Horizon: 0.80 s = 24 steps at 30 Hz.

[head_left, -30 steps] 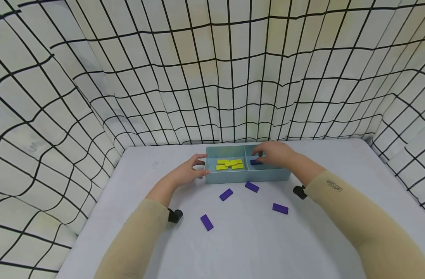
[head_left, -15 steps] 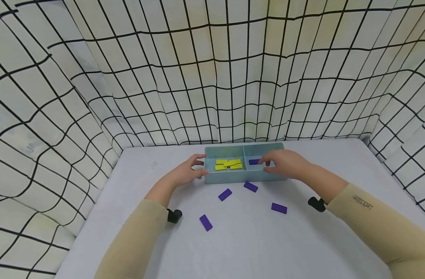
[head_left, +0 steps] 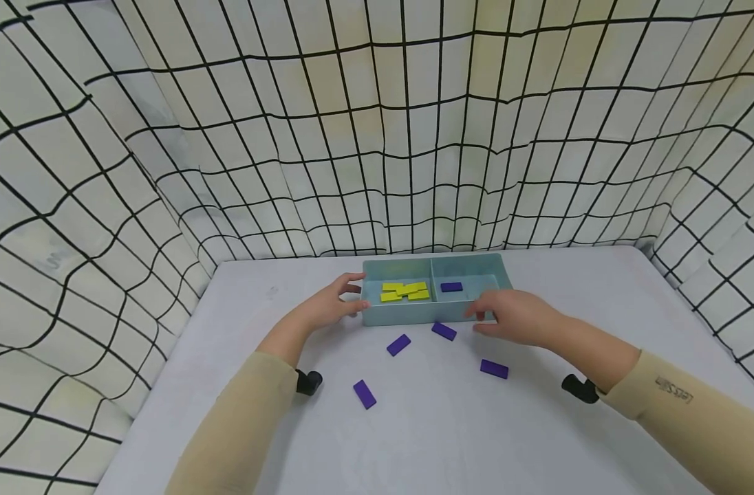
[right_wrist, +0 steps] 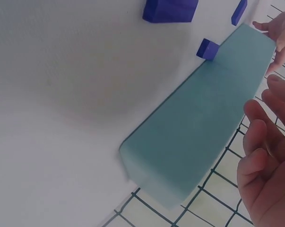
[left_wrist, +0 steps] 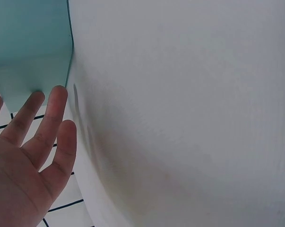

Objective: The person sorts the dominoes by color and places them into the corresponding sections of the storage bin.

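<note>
The box (head_left: 408,315) sits upright on the surface (head_left: 439,440), divided into two compartments. The left compartment contains yellow blocks (head_left: 404,291), some overlapping; the right compartment contains one purple block (head_left: 451,287), lying flat. Four loose purple blocks (head_left: 494,369) lie on the surface in front of the box, one just beside its near wall.

Left hand (head_left: 330,302): fingers extended and spread at the left end wall, thumb by the near corner; no block is held. Right hand (head_left: 519,316): fingers loosely bent, thumb apart, holding nothing, near the front right part of the box. Contact between it and the box cannot be confirmed.

Handling: the blocks appear light, rigid and smooth, with low breakage risk. Pinch a block across its long sides at mid-length; an off-centre grip may let it swivel. The box appears stiff and light enough to slide if bumped; brace it at an end wall.
</note>
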Tool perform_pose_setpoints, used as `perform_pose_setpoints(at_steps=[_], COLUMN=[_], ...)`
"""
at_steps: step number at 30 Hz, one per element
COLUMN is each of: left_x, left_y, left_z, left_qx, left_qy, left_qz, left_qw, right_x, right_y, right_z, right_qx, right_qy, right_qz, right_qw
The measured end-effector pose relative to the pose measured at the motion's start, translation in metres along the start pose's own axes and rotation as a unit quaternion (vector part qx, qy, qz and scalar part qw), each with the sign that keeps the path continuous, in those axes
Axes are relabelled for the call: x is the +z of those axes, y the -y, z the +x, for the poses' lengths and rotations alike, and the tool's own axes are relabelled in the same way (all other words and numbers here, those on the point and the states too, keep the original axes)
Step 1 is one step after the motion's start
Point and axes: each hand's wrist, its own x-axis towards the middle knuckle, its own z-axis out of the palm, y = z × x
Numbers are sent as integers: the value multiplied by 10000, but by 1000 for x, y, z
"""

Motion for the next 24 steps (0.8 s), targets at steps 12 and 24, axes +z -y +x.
perform_pose_setpoints(at_steps=[12,24], left_x=[2,0], left_y=[2,1], left_z=[1,0], left_qx=[32,15], left_qy=[49,-23], left_qz=[2,32], left_qw=[10000,10000], right_x=[19,37], right_y=[-1,-8], right_z=[-12,-21], right_qx=[201,473], right_qy=[465,913], right_qz=[-76,102], right_qw=[9987,9946])
